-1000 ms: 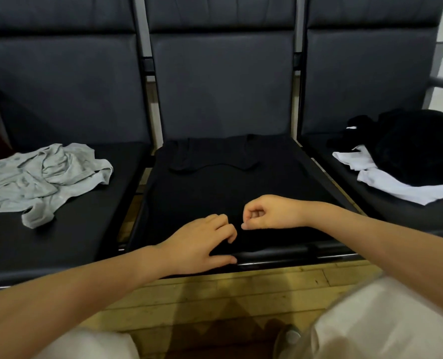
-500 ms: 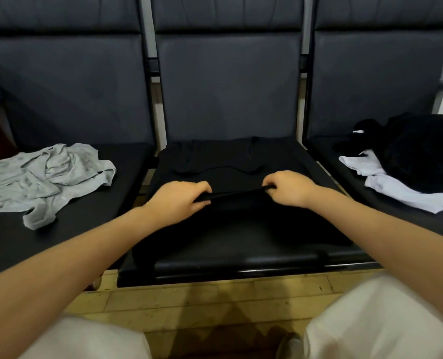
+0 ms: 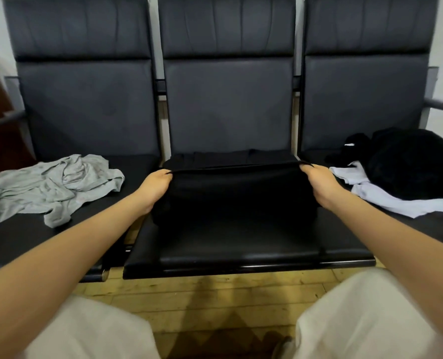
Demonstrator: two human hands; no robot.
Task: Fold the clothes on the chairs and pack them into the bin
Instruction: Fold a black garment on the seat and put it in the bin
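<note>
A black garment [image 3: 237, 193] lies on the middle chair seat [image 3: 241, 252], its near part doubled back toward the backrest. My left hand [image 3: 155, 186] pinches the folded edge at its left end. My right hand [image 3: 319, 183] pinches the same edge at its right end, and the edge runs taut between them. A crumpled grey garment [image 3: 52, 183] lies on the left seat. A black garment [image 3: 412, 164] sits piled on a white one [image 3: 386, 200] on the right seat. No bin is in view.
Three dark padded chairs stand side by side with tall backrests [image 3: 228, 99]. Metal armrests [image 3: 2, 120] flank the row. Wooden floor [image 3: 215, 301] shows in front of the seats, between my knees in light trousers [image 3: 370, 320].
Both hands took hold of the black garment's near hem at the seat front, carried it back toward the backrest and spread apart to the sides.
</note>
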